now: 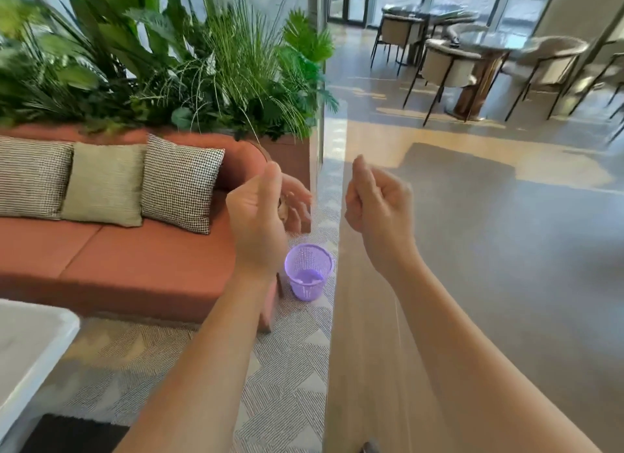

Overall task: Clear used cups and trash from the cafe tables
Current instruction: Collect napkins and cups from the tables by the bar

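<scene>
A small purple mesh wastebasket (305,291) stands on the patterned carpet at the end of the orange sofa, with only a pale glint showing inside it. My left hand (260,216) hovers above and just behind it, fingers spread and blurred. A small brownish scrap (283,211) shows beside the palm; whether the fingers still touch it is unclear. My right hand (378,204) is raised to the right over the wooden floor strip. Its fingers are curled into a loose fist with nothing visible in them.
The orange sofa (135,260) with three cushions (104,182) runs along the left under a planter of green plants (189,67). A white table corner (37,338) sits at lower left. Cafe tables and chairs (472,64) stand far right across the polished floor.
</scene>
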`<state>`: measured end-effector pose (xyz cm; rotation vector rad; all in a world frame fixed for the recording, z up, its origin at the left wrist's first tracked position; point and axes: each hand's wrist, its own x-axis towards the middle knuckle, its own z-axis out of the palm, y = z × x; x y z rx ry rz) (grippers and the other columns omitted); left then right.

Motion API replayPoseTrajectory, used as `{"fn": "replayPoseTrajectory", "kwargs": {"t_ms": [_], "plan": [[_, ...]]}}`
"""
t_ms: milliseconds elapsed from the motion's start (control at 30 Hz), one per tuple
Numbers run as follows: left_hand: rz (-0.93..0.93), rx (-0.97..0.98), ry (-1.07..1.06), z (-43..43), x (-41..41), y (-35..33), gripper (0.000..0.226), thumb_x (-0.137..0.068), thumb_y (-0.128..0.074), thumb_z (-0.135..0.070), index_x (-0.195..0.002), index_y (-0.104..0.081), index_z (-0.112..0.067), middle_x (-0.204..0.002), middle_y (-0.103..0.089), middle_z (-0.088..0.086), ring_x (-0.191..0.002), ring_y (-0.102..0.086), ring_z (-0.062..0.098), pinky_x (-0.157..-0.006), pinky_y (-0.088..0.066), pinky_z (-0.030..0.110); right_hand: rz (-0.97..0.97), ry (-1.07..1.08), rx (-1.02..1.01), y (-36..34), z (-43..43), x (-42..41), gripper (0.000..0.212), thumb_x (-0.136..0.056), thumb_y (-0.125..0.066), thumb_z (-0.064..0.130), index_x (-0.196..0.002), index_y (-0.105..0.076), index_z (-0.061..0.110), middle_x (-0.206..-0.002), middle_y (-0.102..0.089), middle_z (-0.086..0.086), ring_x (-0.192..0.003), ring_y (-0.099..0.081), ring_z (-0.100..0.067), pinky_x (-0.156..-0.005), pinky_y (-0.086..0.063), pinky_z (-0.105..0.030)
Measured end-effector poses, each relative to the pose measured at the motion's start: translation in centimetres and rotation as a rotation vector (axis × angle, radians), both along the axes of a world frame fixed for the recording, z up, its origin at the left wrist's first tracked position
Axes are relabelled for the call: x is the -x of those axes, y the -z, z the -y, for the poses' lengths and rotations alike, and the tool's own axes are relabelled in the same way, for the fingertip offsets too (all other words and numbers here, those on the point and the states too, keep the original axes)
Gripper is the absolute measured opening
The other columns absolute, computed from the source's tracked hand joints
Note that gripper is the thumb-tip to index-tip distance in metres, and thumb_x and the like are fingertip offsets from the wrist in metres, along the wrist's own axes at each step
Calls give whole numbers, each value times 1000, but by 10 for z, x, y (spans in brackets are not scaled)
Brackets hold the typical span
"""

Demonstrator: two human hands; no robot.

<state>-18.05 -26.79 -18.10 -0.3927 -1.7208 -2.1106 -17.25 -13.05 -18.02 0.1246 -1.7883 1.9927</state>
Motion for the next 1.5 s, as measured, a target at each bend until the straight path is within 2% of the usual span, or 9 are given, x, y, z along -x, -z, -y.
{"fn": "replayPoseTrajectory", "kwargs": {"t_ms": [100,167,267,467,733,900,1100,1300,1500], "plan": [[8,7,-48,-29,44,-6,52,-104,-42,-35,-68,-67,-7,-50,-58,11,-40,-52,20,-43,-38,27,14,-72,-11,-9,-24,52,44,-95,-59,50,-58,-68,27,-46,-39,0,-43,-32,-13,-48,-24,-27],[23,-15,-83,-40,71,-7,52,-105,-40,-34,-70,-66,-5,-53,-57,20,-40,-53,20,-43,-36,31,2,-121,-13,-12,-34,85,44,-103,-59,38,-62,-70,24,-44,-46,-2,-37,-40,-15,-42,-29,-22],[17,-76,-109,-51,117,4,55,-104,-38,-39,-72,-66,-4,-53,-59,15,-41,-54,22,-42,-36,32,27,-145,-3,-2,-44,139,52,-107,-57,25,-56,-59,14,-42,-50,-2,-31,-45,-17,-37,-31,-18],[80,-111,-202,-58,236,58,56,-97,-39,-47,-64,-64,-10,-59,-63,7,-48,-55,26,-46,-42,31,89,-116,-36,50,-47,259,66,-105,-56,34,-47,-47,3,-38,-42,-8,-29,-37,-16,-39,-27,-19],[177,-99,-307,-64,402,158,56,-104,-36,-41,-60,-68,-29,-57,-64,5,-47,-52,29,-53,-42,31,199,-178,-131,144,-47,427,55,-103,-59,31,-49,-53,24,-45,-46,10,-42,-39,-6,-48,-32,-17],[358,-77,-341,-78,459,258,55,-99,-40,-47,-58,-68,-24,-60,-65,9,-52,-50,42,-53,-44,30,330,-183,-118,247,-58,484,56,-102,-58,38,-48,-51,26,-49,-41,1,-48,-35,-12,-52,-31,-28],[515,-45,-406,-97,499,423,58,-97,-41,-50,-60,-63,-11,-60,-65,7,-58,-54,32,-61,-42,36,438,-219,-94,409,-72,535,57,-106,-57,30,-51,-49,20,-49,-44,6,-49,-38,-8,-54,-35,-23],[707,-41,-464,-107,525,596,56,-98,-43,-41,-56,-58,-8,-49,-56,1,-36,-44,14,-39,-36,23,511,-260,-117,587,-81,564,50,-109,-52,27,-62,-63,14,-51,-46,10,-52,-41,-7,-58,-36,-28],[591,130,-522,-79,558,735,54,-94,-37,-56,-58,-65,-26,-53,-62,-3,-50,-56,10,-59,-45,22,523,-286,-153,724,-78,594,47,-105,-52,39,-64,-66,22,-51,-47,10,-51,-41,-11,-56,-36,-29]]}}
